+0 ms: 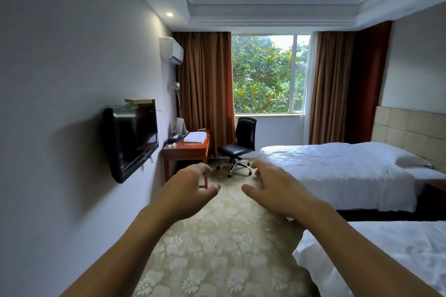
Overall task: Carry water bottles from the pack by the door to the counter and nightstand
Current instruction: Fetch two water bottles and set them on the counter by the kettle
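Both my arms stretch out in front of me over the patterned carpet. My left hand (pixel 190 185) hangs with loosely curled fingers and holds nothing. My right hand (pixel 270 188) is the same, fingers relaxed and empty. No water bottle or pack shows in the head view. The nightstand (pixel 435 191) is a dark wooden corner peeking out at the right edge between the two beds.
A wooden desk (pixel 187 149) with a folded white towel and a tissue box stands at the far left wall; a black office chair (pixel 239 147) is beside it. A wall-mounted TV (pixel 131 140) juts out on the left. Two white beds (pixel 337 171) line the right side.
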